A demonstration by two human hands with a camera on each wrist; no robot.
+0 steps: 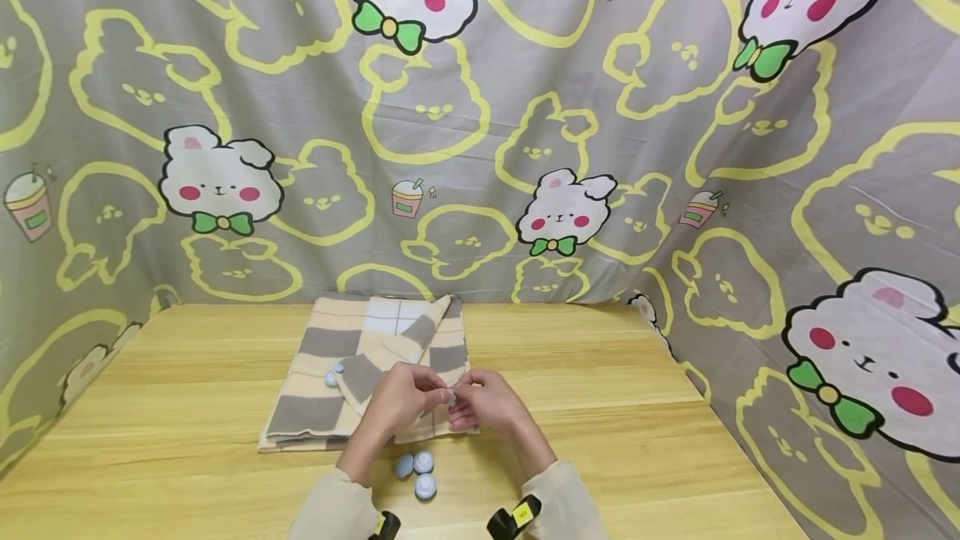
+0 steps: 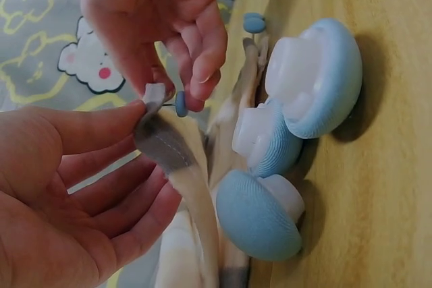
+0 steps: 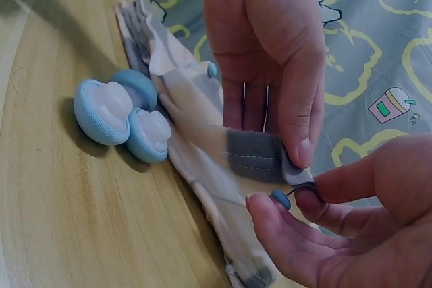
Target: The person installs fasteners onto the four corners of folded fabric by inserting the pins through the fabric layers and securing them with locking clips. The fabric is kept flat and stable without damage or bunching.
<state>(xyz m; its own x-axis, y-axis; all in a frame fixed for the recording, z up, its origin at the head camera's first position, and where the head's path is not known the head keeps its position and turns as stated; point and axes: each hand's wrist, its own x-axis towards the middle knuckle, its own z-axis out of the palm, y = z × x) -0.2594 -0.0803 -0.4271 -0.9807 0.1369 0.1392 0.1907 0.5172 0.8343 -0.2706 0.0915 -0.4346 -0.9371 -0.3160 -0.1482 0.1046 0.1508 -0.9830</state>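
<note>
A folded grey, cream and white checked cloth [image 1: 352,373] lies on the wooden table [image 1: 615,407]. My left hand [image 1: 437,396] pinches a lifted grey corner of the cloth [image 3: 260,156] between thumb and fingers. Right against that corner, my right hand [image 1: 460,403] pinches a small blue-headed pin [image 3: 281,198] between thumb and forefinger. In the left wrist view the same blue pin [image 2: 181,103] sits just below the corner's tip, under my right hand's fingertips [image 2: 202,85]. A second blue pin head [image 1: 331,376] shows on the cloth further left.
Three round blue and white pieces [image 1: 420,473] lie together on the table just in front of the cloth, between my wrists; they show large in the left wrist view [image 2: 297,133]. A cartoon-print sheet [image 1: 480,148] walls in the table at the back and on both sides.
</note>
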